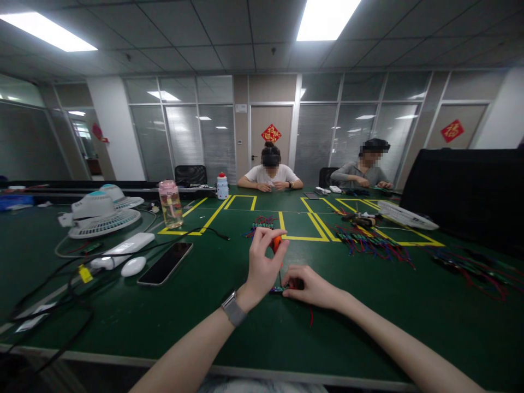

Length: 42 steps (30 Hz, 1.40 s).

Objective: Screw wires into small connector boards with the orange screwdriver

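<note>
My left hand [262, 265] is closed round the orange handle of a screwdriver [277, 243], which stands nearly upright. Its thin shaft points down at a small circuit board [277, 290] on the green table; whether the tip sits in a screw is too small to tell. With fingers pinched, my right hand [309, 286] grips the right end of that board, hiding part of it. A red wire [311, 316] trails out below the right hand. Just beyond my left hand lies a small bunch of wired boards [262, 224].
On the left are a phone [166, 264], a white mouse [133, 266], a power strip [123, 251], black cables, a pink-lidded bottle [170, 204] and white fans [102, 215]. Piles of wired boards [372, 244] and a black monitor [466, 202] stand right. Two people [270, 174] sit opposite.
</note>
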{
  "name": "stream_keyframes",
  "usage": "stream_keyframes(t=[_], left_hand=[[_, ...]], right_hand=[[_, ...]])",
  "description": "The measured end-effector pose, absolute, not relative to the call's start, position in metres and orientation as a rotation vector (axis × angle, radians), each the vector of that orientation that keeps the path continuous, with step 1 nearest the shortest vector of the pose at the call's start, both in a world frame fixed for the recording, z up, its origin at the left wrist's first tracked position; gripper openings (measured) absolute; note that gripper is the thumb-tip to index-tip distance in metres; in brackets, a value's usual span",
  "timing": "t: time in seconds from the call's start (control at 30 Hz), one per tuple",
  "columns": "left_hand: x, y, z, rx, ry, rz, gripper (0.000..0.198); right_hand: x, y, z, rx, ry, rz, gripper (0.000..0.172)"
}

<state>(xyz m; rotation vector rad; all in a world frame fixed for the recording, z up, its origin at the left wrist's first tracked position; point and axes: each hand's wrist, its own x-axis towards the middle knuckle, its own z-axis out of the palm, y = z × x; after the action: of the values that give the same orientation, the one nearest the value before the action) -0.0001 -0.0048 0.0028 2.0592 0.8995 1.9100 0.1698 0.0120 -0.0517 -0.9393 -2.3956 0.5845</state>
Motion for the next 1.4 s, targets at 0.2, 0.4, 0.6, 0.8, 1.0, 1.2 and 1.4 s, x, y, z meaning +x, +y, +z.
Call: stream_keyframes(t=[0.2,0.4,0.6,0.8,1.0,1.2,1.4], left_hand=[[0.0,-0.0018,-0.0001,1.979,0.802,1.822,0.033],[0.0015,-0.0018,-0.0007,1.966,0.861,1.869,0.024],[0.0006,-0.004,0.0027,2.06,0.886,1.973,0.013],[0.0007,-0.0003,-0.0023,1.966,0.802,1.812,0.032],[0.0019,-0.0005,-0.0014,1.991,0.864,1.872,0.021],[-0.0001,-0.0048,0.0022,2.097,0.858,1.887,0.021],[-0.0008,-0.0009,-0.0011,1.998,0.796,1.827,0.033]], right_hand=[[0.1702,0.0113,-0.0508,-0.951,-2.389,0.605,0.017],[0.1706,0.0112,-0.0515,-0.943,-2.396,0.598,0.016],[0.1707,0.0116,-0.0527,-0.95,-2.397,0.605,0.014],[0.1697,0.0117,-0.0505,-0.953,-2.394,0.608,0.015],[0.17,0.0112,-0.0505,-0.959,-2.388,0.607,0.015],[0.1694,0.0111,-0.0511,-0.953,-2.388,0.605,0.014],[0.1699,0.0113,-0.0515,-0.951,-2.384,0.623,0.015]])
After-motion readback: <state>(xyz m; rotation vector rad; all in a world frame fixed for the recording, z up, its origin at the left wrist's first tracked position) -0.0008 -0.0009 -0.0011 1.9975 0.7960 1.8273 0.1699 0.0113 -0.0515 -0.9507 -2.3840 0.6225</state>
